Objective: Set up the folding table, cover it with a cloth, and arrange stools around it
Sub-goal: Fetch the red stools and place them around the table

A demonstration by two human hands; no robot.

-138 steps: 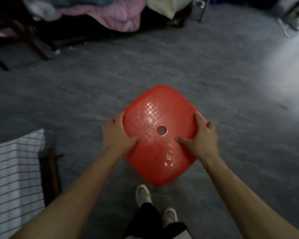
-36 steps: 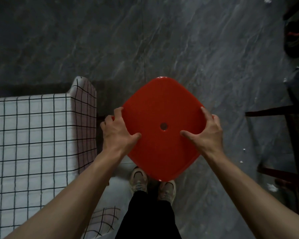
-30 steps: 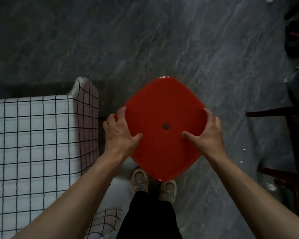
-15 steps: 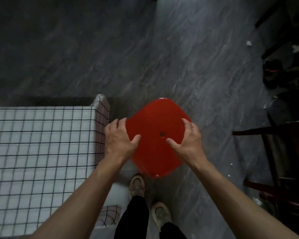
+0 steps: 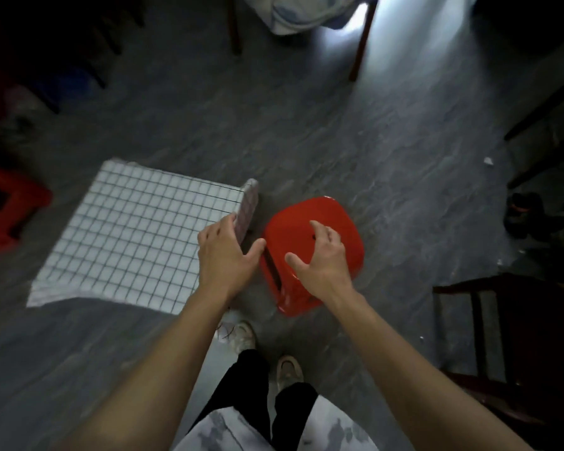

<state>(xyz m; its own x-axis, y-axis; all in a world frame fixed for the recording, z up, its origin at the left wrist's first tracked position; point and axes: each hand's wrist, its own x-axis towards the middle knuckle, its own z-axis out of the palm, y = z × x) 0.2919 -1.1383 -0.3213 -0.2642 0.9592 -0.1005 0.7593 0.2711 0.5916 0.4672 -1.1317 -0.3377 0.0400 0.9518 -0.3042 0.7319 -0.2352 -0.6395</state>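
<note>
A red plastic stool (image 5: 323, 219) stands on the grey floor just right of the low table, which is covered by a white grid-pattern cloth (image 5: 134, 236). My left hand (image 5: 225, 255) hovers over the gap between the table's right edge and the stool, fingers apart, thumb close to the stool's left rim. My right hand (image 5: 319, 258) is spread above the stool's seat and grips nothing. A second red stool (image 5: 7, 206) stands at the table's left side, partly cut off by the frame's edge.
Dark wooden chair frames (image 5: 489, 327) stand at the right, with dark shoes (image 5: 521, 216) on the floor beyond them. Wooden legs (image 5: 362, 43) under draped bedding stand at the top. My feet (image 5: 264, 353) are just behind the stool.
The stool went down from my hands to the floor beside the table's right edge. Both hands let go and lifted off it. My view tilted up, showing the second stool.
</note>
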